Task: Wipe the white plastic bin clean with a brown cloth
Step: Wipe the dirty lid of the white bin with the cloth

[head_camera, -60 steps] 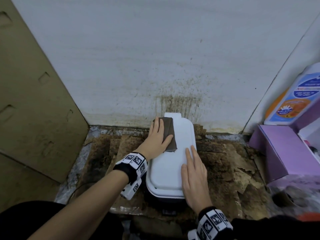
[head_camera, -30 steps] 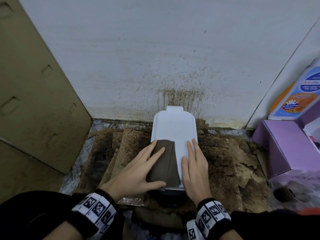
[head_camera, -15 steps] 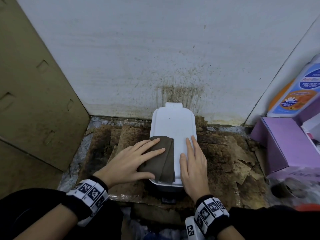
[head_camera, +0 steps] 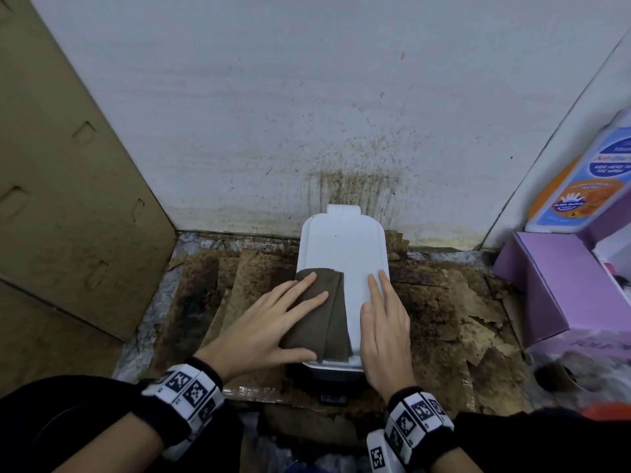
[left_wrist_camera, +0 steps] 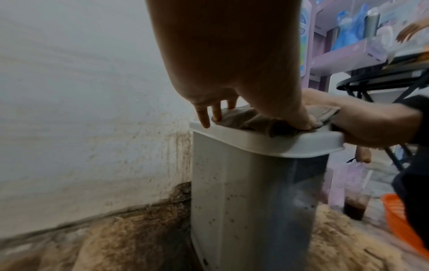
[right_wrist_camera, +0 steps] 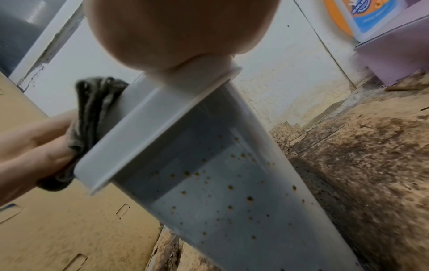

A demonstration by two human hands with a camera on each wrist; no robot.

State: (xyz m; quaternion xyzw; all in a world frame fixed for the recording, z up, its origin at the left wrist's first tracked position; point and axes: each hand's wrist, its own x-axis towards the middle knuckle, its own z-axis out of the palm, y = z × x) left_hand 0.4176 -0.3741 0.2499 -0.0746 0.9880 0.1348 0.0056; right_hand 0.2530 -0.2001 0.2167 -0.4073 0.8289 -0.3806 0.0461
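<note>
Stained white wall (head_camera: 307,97), soiled cardboard-covered floor (head_camera: 444,302). White plastic bin (head_camera: 341,247) upright against wall, lid closed, contents hidden; brown specks on side. Folded brown cloth (head_camera: 327,322) on near-left lid area, pressed flat under left hand (head_camera: 269,326), fingers straight. Right hand (head_camera: 384,329) flat on lid's right edge, just beside cloth

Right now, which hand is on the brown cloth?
The left hand presses flat on the brown cloth. The right hand rests on the bare white lid beside it.
</note>
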